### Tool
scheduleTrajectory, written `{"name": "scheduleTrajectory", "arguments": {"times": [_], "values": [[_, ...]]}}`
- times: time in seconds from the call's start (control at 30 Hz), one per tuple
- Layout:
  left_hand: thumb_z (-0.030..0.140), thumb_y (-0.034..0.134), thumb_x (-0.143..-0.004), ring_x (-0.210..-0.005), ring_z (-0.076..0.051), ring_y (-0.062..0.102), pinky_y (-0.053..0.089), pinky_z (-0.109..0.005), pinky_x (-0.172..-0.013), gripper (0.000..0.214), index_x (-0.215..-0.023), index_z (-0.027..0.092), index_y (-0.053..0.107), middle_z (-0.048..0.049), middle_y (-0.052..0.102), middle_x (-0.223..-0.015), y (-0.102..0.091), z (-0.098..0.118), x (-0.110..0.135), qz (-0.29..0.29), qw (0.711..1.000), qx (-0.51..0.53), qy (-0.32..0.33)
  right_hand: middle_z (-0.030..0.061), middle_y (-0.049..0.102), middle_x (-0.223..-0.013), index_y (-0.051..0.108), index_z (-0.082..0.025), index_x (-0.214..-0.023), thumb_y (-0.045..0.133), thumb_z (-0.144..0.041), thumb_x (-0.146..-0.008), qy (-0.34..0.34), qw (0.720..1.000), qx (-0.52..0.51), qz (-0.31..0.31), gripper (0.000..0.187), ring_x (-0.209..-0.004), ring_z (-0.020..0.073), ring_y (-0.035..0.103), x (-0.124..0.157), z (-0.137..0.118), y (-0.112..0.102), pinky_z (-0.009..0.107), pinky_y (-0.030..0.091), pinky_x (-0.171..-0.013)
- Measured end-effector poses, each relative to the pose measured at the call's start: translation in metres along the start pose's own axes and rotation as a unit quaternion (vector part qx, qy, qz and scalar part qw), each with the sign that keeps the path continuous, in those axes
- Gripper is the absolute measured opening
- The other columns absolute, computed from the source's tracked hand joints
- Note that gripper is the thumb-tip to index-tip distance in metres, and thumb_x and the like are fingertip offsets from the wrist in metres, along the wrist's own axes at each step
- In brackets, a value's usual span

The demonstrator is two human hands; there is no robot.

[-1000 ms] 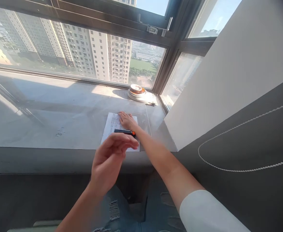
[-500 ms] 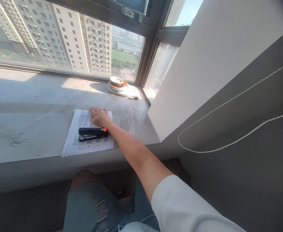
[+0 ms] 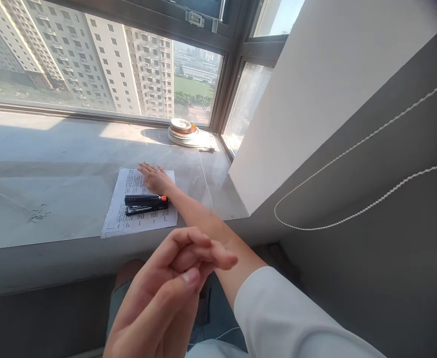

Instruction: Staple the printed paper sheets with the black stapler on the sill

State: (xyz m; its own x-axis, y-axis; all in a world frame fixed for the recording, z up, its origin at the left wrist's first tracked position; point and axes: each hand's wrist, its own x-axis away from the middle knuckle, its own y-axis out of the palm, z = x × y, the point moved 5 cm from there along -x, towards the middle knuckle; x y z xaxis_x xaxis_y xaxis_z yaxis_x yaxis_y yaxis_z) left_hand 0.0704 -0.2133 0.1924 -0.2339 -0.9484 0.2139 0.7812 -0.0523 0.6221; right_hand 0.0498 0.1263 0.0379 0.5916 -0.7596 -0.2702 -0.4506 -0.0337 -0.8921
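Observation:
My right hand (image 3: pixel 155 178) lies flat, fingers spread, on the upper right of a printed sheet of paper (image 3: pixel 129 219) on the window sill. A black stapler with an orange end (image 3: pixel 146 204) rests on the same sheet, just below that hand. My left hand (image 3: pixel 169 288) is raised close to the camera, in front of my right forearm. Its fingers are loosely curled with the thumb against them, and nothing shows in them.
The grey stone window sill (image 3: pixel 54 164) runs along a wide window. A stack of plates (image 3: pixel 183 133) stands in the far right corner of the sill. A white wall panel (image 3: pixel 315 99) and a bead cord (image 3: pixel 353 209) lie to the right. My knees in torn jeans (image 3: pixel 129 293) are below.
My left hand was out of view half a second ago and has come back up in front of the camera. My right hand, the paper and the stapler have stayed put.

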Motion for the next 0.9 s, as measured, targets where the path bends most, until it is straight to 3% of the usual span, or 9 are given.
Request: {"name": "scheduleTrajectory", "arguments": {"times": [0.13,0.23,0.4,0.6,0.73,0.9], "values": [[0.030,0.073,-0.086,-0.116,-0.034,0.068,0.062,-0.047,-0.100,0.020,-0.105,0.028,0.076,-0.0099,0.073,-0.112,-0.002,-0.009,-0.036,0.023,1.000,0.011,0.007,0.0096,0.041,-0.165,0.046,-0.014,-0.153,0.036,-0.004,-0.099,-0.026,0.999,-0.023,-0.013,0.056,-0.150,0.0205,0.039,0.000,-0.001,-0.001,0.041,0.031,-0.126],[0.028,0.075,-0.088,-0.113,-0.032,0.070,0.063,-0.044,-0.097,0.018,-0.105,0.025,0.075,-0.0108,0.073,-0.112,-0.009,-0.017,-0.046,0.027,1.000,0.014,-0.005,0.0087,0.045,-0.162,0.048,-0.014,-0.151,0.035,-0.003,-0.099,-0.022,0.999,-0.022,-0.018,0.055,-0.150,0.0198,0.039,-0.002,-0.001,0.000,0.039,0.032,-0.125],[0.030,0.080,-0.086,-0.106,-0.028,0.070,0.061,-0.038,-0.093,0.021,-0.105,0.022,0.074,-0.0105,0.072,-0.107,-0.014,-0.021,-0.047,0.028,0.999,0.015,-0.015,0.0038,0.044,-0.163,0.050,-0.022,-0.149,0.038,-0.002,-0.099,-0.033,0.998,-0.042,-0.016,0.055,-0.151,0.0182,0.037,-0.001,-0.003,-0.002,0.040,0.032,-0.125],[0.029,0.083,-0.085,-0.106,-0.025,0.068,0.058,-0.035,-0.097,0.026,-0.108,0.022,0.072,-0.0090,0.070,-0.105,-0.013,-0.022,-0.047,0.021,1.000,0.016,-0.013,0.0129,0.049,-0.154,0.049,-0.013,-0.146,0.035,-0.001,-0.099,-0.011,0.999,-0.033,0.009,0.051,-0.142,0.0220,0.045,0.000,0.002,-0.001,0.037,0.040,-0.118],[0.031,0.086,-0.083,-0.106,-0.025,0.067,0.056,-0.034,-0.097,0.030,-0.108,0.022,0.072,-0.0085,0.071,-0.105,-0.012,-0.022,-0.047,0.017,1.000,0.008,-0.017,0.0118,0.050,-0.152,0.050,-0.016,-0.144,0.037,-0.005,-0.100,-0.017,0.999,-0.030,-0.005,0.048,-0.139,0.0224,0.050,-0.003,0.005,0.004,0.037,0.042,-0.116],[0.037,0.083,-0.085,-0.090,-0.021,0.063,0.054,-0.031,-0.084,0.024,-0.102,0.023,0.074,-0.0068,0.066,-0.095,-0.009,-0.024,-0.047,0.011,1.000,-0.014,-0.012,0.0128,0.047,-0.159,0.050,-0.015,-0.144,0.037,-0.008,-0.101,-0.021,1.000,-0.013,-0.014,0.046,-0.152,0.0257,0.033,-0.003,0.004,0.005,0.047,0.032,-0.124]]}}
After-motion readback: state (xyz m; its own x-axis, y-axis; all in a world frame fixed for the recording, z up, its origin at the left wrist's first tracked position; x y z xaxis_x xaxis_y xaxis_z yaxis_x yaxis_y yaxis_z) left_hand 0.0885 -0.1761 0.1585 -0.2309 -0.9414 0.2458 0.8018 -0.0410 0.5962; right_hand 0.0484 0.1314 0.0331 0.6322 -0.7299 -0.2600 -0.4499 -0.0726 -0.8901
